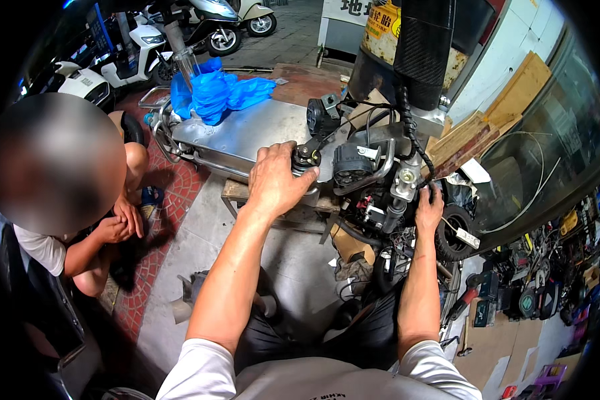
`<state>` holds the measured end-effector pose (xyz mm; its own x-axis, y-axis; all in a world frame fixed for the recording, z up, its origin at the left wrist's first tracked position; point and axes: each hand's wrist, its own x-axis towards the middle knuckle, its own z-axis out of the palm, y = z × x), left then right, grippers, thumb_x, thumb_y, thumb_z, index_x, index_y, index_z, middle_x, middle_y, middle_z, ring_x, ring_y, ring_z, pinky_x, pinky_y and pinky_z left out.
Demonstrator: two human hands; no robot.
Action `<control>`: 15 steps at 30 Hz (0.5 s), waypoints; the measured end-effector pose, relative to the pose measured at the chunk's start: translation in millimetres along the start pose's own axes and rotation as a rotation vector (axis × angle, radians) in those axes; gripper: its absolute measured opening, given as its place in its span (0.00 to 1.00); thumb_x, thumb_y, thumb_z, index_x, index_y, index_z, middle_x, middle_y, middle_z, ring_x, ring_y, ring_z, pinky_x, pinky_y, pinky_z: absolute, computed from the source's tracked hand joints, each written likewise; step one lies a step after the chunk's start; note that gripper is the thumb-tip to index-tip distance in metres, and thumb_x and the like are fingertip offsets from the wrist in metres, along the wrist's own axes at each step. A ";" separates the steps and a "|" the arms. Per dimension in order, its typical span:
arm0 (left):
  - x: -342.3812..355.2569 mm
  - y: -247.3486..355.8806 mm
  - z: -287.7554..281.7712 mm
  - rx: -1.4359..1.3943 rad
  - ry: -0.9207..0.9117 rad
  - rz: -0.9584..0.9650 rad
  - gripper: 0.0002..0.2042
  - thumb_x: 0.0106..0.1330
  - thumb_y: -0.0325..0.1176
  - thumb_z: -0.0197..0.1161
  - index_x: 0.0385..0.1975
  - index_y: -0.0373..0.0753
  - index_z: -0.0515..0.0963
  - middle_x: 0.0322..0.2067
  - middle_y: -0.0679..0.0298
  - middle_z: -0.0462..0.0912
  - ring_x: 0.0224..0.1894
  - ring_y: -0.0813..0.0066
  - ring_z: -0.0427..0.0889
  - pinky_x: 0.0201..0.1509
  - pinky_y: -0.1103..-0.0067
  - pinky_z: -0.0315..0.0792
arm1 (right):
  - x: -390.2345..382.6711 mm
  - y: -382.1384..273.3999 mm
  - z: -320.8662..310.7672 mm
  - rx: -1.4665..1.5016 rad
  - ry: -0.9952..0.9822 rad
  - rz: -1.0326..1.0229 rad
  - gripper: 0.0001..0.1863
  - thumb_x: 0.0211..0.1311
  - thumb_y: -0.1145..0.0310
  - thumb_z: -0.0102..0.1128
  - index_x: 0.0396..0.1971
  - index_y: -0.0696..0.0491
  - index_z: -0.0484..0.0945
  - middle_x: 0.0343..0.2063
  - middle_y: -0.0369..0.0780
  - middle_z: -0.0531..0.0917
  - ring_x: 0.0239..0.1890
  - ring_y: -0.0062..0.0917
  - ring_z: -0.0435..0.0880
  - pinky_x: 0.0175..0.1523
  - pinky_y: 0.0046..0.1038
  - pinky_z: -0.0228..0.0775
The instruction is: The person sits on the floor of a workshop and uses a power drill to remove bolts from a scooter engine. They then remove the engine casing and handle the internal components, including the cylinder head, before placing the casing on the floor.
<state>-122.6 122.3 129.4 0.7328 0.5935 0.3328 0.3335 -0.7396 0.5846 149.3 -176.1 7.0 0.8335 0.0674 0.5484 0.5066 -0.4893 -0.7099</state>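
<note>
In front of me is a metal scooter frame (230,137) with a silver flat deck, propped on a wooden stool (237,191). My left hand (275,179) is closed around the upper part of a spring shock absorber (307,157), with the thumb by its coils. My right hand (429,208) is beside the metal steering column (405,180), close to the lower end of a black spiral-wrapped cable (409,123). Its fingers are bent but apart, and nothing shows in them. Between the hands are a black round motor-like part (352,164) and a curved metal tube (384,162).
A blue plastic bag (213,90) lies on the deck's far end. At left a person (110,230) crouches. Wooden boards (477,143), a tyre (455,233) and a rusty drum (383,53) stand at right. A hammer (465,340) and scattered tools lie on the floor.
</note>
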 end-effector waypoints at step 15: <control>6.4 -0.2 20.2 0.137 0.146 0.013 0.29 0.62 0.44 0.75 0.60 0.36 0.82 0.53 0.51 0.85 0.60 0.49 0.79 0.65 0.60 0.74 | -1.1 -24.0 -23.9 -0.084 -0.100 0.150 0.28 0.69 0.46 0.67 0.57 0.53 0.86 0.55 0.50 0.86 0.61 0.47 0.80 0.69 0.43 0.69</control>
<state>-106.0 119.8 116.5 0.6472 0.6160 0.4491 0.4093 -0.7778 0.4771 130.9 -185.1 34.0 0.9182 0.0726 0.3894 0.3584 -0.5708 -0.7388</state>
